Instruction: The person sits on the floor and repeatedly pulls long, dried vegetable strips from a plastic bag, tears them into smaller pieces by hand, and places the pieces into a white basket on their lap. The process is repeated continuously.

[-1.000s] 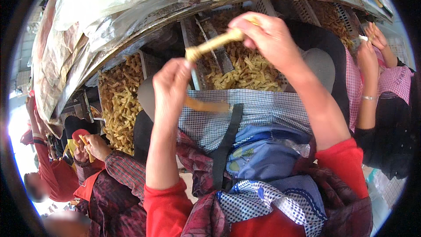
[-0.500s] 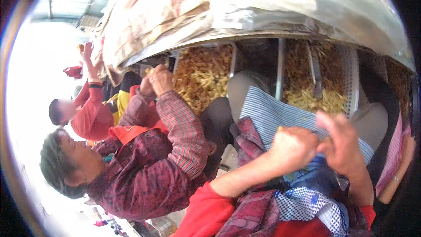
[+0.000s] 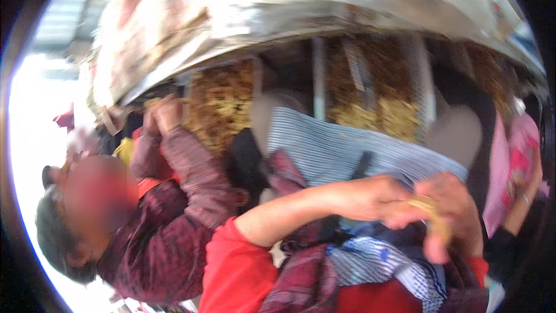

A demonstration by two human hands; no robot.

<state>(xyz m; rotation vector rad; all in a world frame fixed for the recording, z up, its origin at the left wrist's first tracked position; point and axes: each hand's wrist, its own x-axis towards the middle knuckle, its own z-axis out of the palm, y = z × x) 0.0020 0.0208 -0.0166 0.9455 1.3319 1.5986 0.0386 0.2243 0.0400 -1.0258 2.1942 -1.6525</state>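
My left hand (image 3: 379,198) is closed around one end of a knobbly, curved yellow-brown piece (image 3: 430,207), held above my lap. My right hand (image 3: 454,197) bends over the same piece from the other side; motion smears its fingers. A blue-and-white striped apron (image 3: 324,139) covers my thighs beyond the hands. Between my knees and the table edge stands a pale-rimmed tray (image 3: 425,87), brown pieces at its far part and paler yellow pieces (image 3: 370,115) at its near part.
A second tray (image 3: 255,87) with similar pieces is at the left. A co-worker (image 3: 174,220) in a dark red patterned top sits close on my left, both hands near that tray. Another person's arm (image 3: 524,203) shows at far right. A sheet-covered table (image 3: 260,17) spans the far side.
The view has swung, so the trays and the co-worker sit further left. My hands have come lower, and the yellow-brown piece now shows clearly between them.
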